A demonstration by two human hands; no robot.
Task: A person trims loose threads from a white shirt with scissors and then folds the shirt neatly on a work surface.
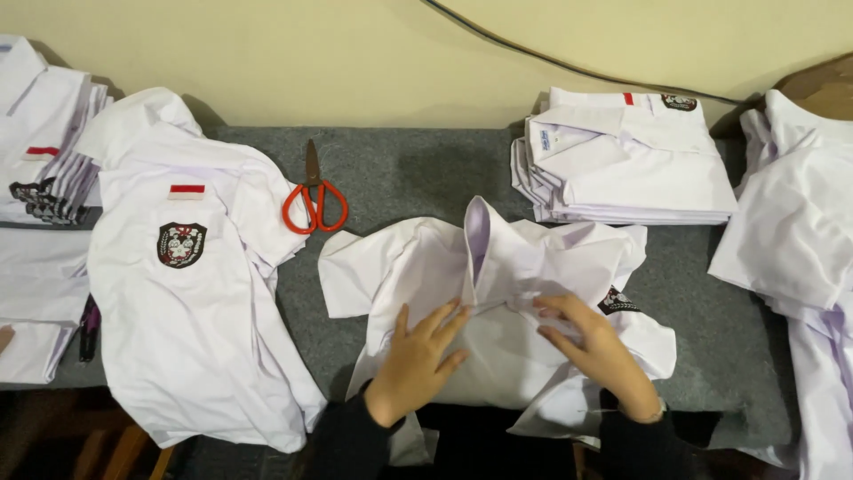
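Note:
A white shirt lies rumpled on the grey felt table, collar standing up toward the wall. My left hand rests flat on its front, fingers spread, just below the collar. My right hand presses on the shirt's right side with fingers bent against a fold, next to a dark chest badge. Both hands touch the cloth; neither lifts it.
Orange-handled scissors lie behind the shirt to the left. Another white shirt with a badge is spread at left, beside a stack of shirts. A folded stack sits at back right; loose shirts drape at far right.

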